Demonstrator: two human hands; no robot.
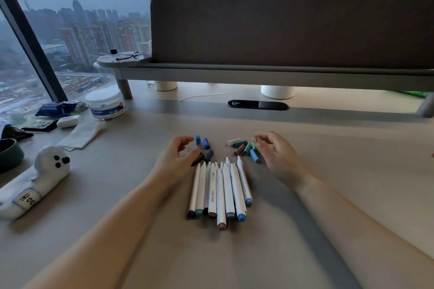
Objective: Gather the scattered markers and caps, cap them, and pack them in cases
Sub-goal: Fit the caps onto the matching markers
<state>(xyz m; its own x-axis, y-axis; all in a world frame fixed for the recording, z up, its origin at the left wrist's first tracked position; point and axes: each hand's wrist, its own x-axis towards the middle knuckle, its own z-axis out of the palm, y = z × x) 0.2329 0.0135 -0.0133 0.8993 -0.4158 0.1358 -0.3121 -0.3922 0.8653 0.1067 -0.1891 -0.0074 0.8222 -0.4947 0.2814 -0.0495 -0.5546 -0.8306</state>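
Head view: what is the biggest thing?
— The pale surface (328,171). A big grey wall (281,30) stands along its far side.
— And next?
— A white ghost case (44,178) lies far off to the left. It is well apart from the pens.
— What do the hands do?
— The left hand (173,159) is loosely curled and holds nothing I can see. Its fingers are just beside some caps. The right hand (277,155) has its fingertips bunched right by the other caps. I cannot tell if it pinches one.
— Where are the markers (220,190)?
— They lie in a bunch in the middle, side by side, between the two arms. They are white. Their bare tips point away from the person, and their coloured ends point back.
— And the smallest things?
— The caps. The blue and dark caps (205,145) lie by the left hand. The green, brown, white and blue caps (244,149) lie by the right hand. Both little heaps sit just past the marker tips.
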